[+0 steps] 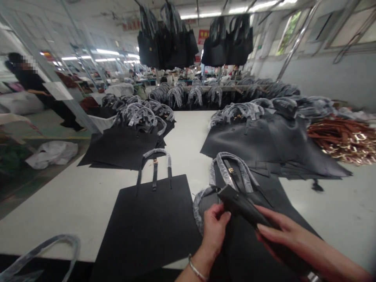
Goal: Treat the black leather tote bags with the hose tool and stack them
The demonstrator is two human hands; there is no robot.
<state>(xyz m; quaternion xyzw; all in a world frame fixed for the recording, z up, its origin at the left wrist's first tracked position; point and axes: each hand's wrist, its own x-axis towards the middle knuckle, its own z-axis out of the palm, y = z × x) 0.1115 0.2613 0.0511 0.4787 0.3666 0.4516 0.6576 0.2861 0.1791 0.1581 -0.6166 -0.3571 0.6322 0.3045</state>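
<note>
My left grip point(214, 229) is clamped on the long flat black leather piece point(242, 205), whose long axis slants down toward my right grip point(284, 235), its closure unclear.

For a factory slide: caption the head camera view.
Left hand and right hand hold a black tote bag on a white worktable.

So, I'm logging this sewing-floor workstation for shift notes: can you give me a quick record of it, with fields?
Left hand: holding a folded black bag panel
Right hand: holding the same panel
Surface: white worktable
Beside hands: flat black tote bag
Further back: stacked black bags
Right side: pile of tan straps
Overhead: hanging black bags
</note>
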